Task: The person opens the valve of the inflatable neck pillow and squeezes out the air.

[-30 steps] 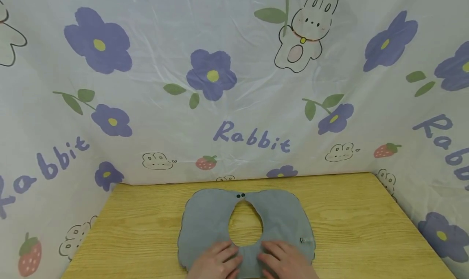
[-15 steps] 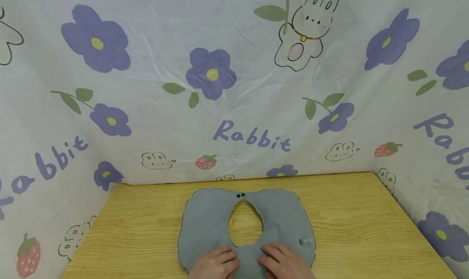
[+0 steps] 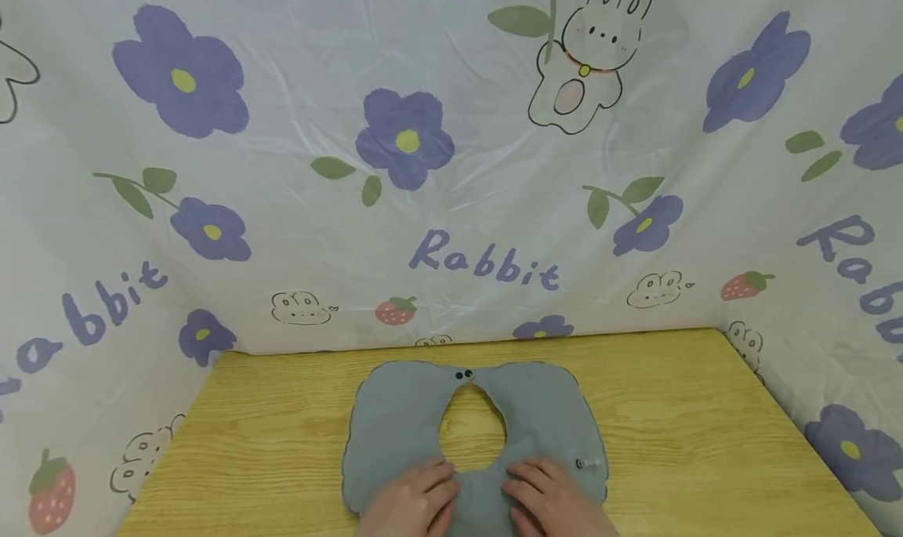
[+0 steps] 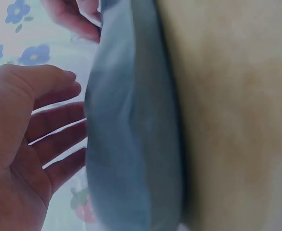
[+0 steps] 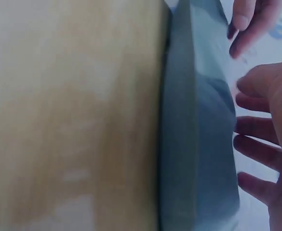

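Worktop: our wooden worktop (image 3: 670, 435) carries a flat grey pillow (image 3: 395, 427).
Room: a flower-printed sheet (image 3: 451, 168) hangs behind.
Hands: our left hand (image 3: 412, 502) and right hand (image 3: 550, 502) lie released, pressing the pillow.

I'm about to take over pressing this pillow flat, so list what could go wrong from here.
1. Both hands, left and right, press only the near edge of the grey pillow; air may just shift to the far lobes.
2. The small valve sits beside the right hand; a palm over it could block the air.
3. The pillow lies near the table edge and might slide off toward the person.
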A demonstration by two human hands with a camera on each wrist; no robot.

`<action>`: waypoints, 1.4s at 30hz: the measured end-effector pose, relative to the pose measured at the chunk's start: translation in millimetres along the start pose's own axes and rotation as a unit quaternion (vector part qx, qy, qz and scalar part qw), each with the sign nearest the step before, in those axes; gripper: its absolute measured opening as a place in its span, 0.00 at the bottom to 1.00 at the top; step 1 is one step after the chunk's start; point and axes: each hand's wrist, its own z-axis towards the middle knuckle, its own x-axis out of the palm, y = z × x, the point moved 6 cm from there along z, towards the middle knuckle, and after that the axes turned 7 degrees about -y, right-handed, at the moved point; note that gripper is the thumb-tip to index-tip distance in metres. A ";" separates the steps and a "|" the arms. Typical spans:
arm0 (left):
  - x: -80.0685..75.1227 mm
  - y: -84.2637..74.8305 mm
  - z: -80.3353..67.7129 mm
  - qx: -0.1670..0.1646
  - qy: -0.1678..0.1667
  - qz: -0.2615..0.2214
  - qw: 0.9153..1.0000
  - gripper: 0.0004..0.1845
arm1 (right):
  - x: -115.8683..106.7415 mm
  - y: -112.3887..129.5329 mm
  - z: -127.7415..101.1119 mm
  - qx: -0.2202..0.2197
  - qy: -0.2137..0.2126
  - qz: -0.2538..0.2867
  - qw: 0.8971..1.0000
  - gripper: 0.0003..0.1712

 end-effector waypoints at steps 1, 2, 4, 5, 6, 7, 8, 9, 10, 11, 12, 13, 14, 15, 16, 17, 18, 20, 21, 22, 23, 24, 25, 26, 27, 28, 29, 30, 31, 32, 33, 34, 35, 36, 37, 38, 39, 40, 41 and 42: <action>-2.2 4.4 2.8 -0.019 0.014 0.004 1.000 0.09 | -2.7 -3.9 2.6 0.011 -0.004 -0.004 1.000 0.08; -5.1 9.4 5.9 -0.037 0.027 0.005 0.999 0.10 | -5.7 -8.3 5.6 0.026 -0.001 -0.013 1.000 0.09; -10.2 21.6 11.3 -0.076 0.051 0.009 0.996 0.12 | -10.6 -19.6 11.6 0.067 0.007 -0.023 0.997 0.13; -12.8 27.7 14.3 -0.095 0.063 0.014 0.993 0.13 | -12.8 -26.2 14.6 0.086 0.010 -0.029 0.996 0.15; -14.7 33.7 17.2 -0.112 0.071 0.023 0.991 0.14 | -14.9 -33.0 17.6 0.101 0.011 -0.035 0.994 0.17; -16.2 39.4 20.5 -0.123 0.076 0.036 0.989 0.16 | -17.6 -40.0 20.6 0.114 0.011 -0.041 0.993 0.19; -17.9 43.7 24.1 -0.128 0.075 0.046 0.988 0.16 | -19.9 -47.6 23.4 0.128 0.014 -0.049 0.990 0.21; -19.1 47.4 27.6 -0.135 0.074 0.055 0.987 0.17 | -22.3 -55.3 25.9 0.139 0.012 -0.055 0.989 0.22; -20.1 50.3 31.4 -0.139 0.075 0.064 0.985 0.18 | -24.8 -62.6 28.5 0.144 0.009 -0.063 0.987 0.23; -20.3 53.0 35.1 -0.140 0.077 0.068 0.985 0.19 | -26.8 -70.0 30.7 0.151 0.011 -0.071 0.986 0.24; -20.4 55.2 38.8 -0.140 0.075 0.069 0.985 0.20 | -28.5 -76.8 32.9 0.158 0.016 -0.078 0.984 0.25; -20.2 58.4 41.9 -0.141 0.073 0.065 0.985 0.21 | -29.0 -83.1 35.5 0.165 0.023 -0.081 0.983 0.26; -19.3 62.5 44.8 -0.143 0.067 0.060 0.986 0.21 | -28.7 -89.1 37.8 0.173 0.031 -0.081 0.981 0.27; -17.5 67.9 47.2 -0.147 0.061 0.059 0.985 0.21 | -27.3 -94.8 40.0 0.181 0.042 -0.080 0.979 0.29; -15.3 74.2 48.9 -0.154 0.056 0.058 0.985 0.21 | -25.3 -99.8 42.0 0.191 0.054 -0.077 0.977 0.32; -13.0 81.3 50.0 -0.163 0.051 0.060 0.984 0.21 | -22.6 -104.2 43.8 0.202 0.068 -0.071 0.974 0.34; -10.4 88.8 50.5 -0.174 0.048 0.063 0.982 0.22 | -19.3 -107.9 45.7 0.213 0.081 -0.063 0.972 0.37; -4.6 104.1 49.1 -0.200 0.048 0.074 0.976 0.23 | -10.8 -113.2 48.9 0.231 0.110 -0.043 0.966 0.40; -2.0 110.3 47.6 -0.211 0.054 0.079 0.973 0.25 | -6.6 -114.8 50.2 0.237 0.122 -0.035 0.963 0.42; 0.2 115.1 46.4 -0.221 0.063 0.083 0.970 0.26 | -2.7 -115.6 51.3 0.242 0.131 -0.027 0.961 0.42; 2.1 118.4 45.5 -0.226 0.070 0.087 0.968 0.28 | 0.9 -115.8 52.6 0.246 0.137 -0.020 0.959 0.42; 4.1 120.6 45.0 -0.227 0.080 0.087 0.967 0.29 | 4.1 -115.8 53.8 0.247 0.140 -0.017 0.959 0.42; 5.6 121.5 44.6 -0.227 0.089 0.086 0.966 0.30 | 6.9 -115.3 55.0 0.248 0.141 -0.015 0.958 0.41; 7.1 121.8 44.3 -0.226 0.099 0.085 0.965 0.30 | 9.2 -114.7 56.0 0.247 0.140 -0.015 0.959 0.40; 7.8 121.0 44.1 -0.223 0.104 0.084 0.966 0.30 | 11.5 -113.6 56.8 0.246 0.139 -0.015 0.959 0.39; 9.5 120.2 44.2 -0.221 0.110 0.084 0.965 0.30 | 13.0 -113.0 57.0 0.245 0.139 -0.015 0.959 0.37; 11.1 119.4 44.1 -0.218 0.113 0.086 0.966 0.29 | 14.3 -112.1 57.3 0.243 0.140 -0.017 0.960 0.36; 12.2 118.5 43.7 -0.217 0.115 0.086 0.965 0.29 | 15.9 -111.3 57.4 0.239 0.143 -0.020 0.960 0.34; 13.1 117.7 42.9 -0.217 0.116 0.088 0.965 0.28 | 17.3 -110.2 57.4 0.235 0.146 -0.022 0.961 0.33; 14.0 117.3 42.0 -0.217 0.116 0.091 0.965 0.27 | 18.6 -109.2 57.4 0.232 0.149 -0.024 0.961 0.32; 14.5 116.7 41.5 -0.216 0.115 0.095 0.965 0.27 | 19.6 -108.3 57.2 0.229 0.151 -0.025 0.961 0.31; 15.3 116.5 40.8 -0.216 0.117 0.099 0.964 0.26 | 20.3 -107.3 57.1 0.227 0.153 -0.026 0.961 0.31; 15.9 116.3 40.5 -0.215 0.116 0.102 0.964 0.25 | 21.0 -106.8 56.9 0.227 0.155 -0.027 0.961 0.30; 16.4 116.0 40.3 -0.214 0.116 0.104 0.964 0.25 | 21.5 -106.3 56.6 0.227 0.155 -0.027 0.961 0.30; 17.0 115.9 40.2 -0.214 0.117 0.104 0.964 0.25 | 21.9 -106.1 56.0 0.227 0.156 -0.026 0.961 0.30; 17.5 115.8 40.2 -0.214 0.117 0.104 0.964 0.25 | 22.3 -106.1 55.5 0.228 0.157 -0.027 0.960 0.30; 17.9 115.6 40.3 -0.214 0.116 0.103 0.965 0.24 | 22.9 -106.3 54.8 0.229 0.159 -0.028 0.960 0.30; 18.4 115.4 40.4 -0.214 0.115 0.100 0.965 0.24 | 23.2 -106.3 54.2 0.229 0.160 -0.029 0.960 0.30; 18.9 115.3 40.3 -0.215 0.114 0.098 0.965 0.24 | 24.0 -106.7 53.5 0.228 0.160 -0.031 0.960 0.30; 19.3 115.1 40.1 -0.215 0.114 0.096 0.965 0.24 | 24.7 -107.0 52.8 0.228 0.162 -0.032 0.959 0.30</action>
